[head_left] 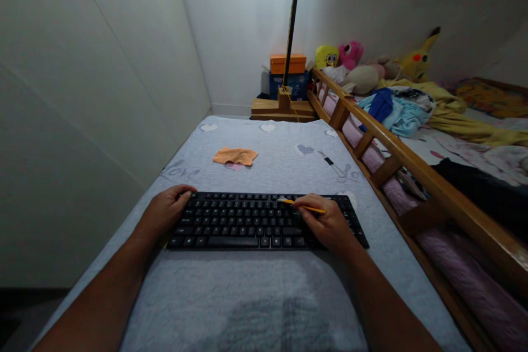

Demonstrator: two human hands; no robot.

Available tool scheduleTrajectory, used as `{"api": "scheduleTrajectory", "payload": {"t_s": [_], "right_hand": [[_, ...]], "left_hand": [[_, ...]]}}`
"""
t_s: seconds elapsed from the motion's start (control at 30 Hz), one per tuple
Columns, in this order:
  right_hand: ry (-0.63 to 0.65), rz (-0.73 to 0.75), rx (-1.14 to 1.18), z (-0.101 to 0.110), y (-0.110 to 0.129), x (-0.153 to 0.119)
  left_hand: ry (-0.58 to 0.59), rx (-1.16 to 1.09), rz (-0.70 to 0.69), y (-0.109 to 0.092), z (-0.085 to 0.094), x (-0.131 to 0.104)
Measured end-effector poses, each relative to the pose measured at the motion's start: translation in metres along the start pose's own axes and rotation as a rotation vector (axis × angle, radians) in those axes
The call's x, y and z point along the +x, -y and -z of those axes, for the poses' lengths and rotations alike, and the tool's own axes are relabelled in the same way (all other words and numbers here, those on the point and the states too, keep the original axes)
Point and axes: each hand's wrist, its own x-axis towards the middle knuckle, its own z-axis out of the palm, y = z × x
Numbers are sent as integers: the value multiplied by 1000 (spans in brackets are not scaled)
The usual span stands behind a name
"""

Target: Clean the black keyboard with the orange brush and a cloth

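Note:
A black keyboard (243,223) lies flat on the light blue quilted cover. My left hand (167,210) grips its left end, thumb near the top corner and the other fingers mostly hidden. In my right hand (324,220) is a small brush (311,209) with a yellow-orange handle, pinched between the fingers. Its pale bristle tip points left, over the upper keys right of the keyboard's middle. Beyond the keyboard, an orange cloth (236,155) lies slightly crumpled. A thin tool with a black grip (329,160) rests farther right on the cover.
A wooden bed rail (396,157) runs along the right side, with clothes (396,110) and plush toys behind it. At the far end stand a wooden base (264,107) with a black pole (291,27) and an orange box (287,63). A white cabinet (91,121) fills the left.

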Motion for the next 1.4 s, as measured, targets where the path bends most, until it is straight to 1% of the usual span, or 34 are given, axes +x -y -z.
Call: {"api": "scheduleTrajectory", "payload": {"t_s": [0.23, 0.67, 0.87, 1.1, 1.4], "right_hand": [[-34, 5, -58, 5, -1, -1], [-73, -25, -114, 13, -1, -2], [-80, -19, -133, 15, 0, -1], [-115, 13, -164, 18, 1, -1], [-135, 23, -187, 19, 1, -1]], "left_hand": [[-13, 15, -23, 0, 1, 1], [1, 6, 7, -1, 0, 1], [-14, 20, 1, -3, 1, 0], [9, 20, 0, -3, 1, 1], [-8, 8, -7, -4, 2, 0]]}}
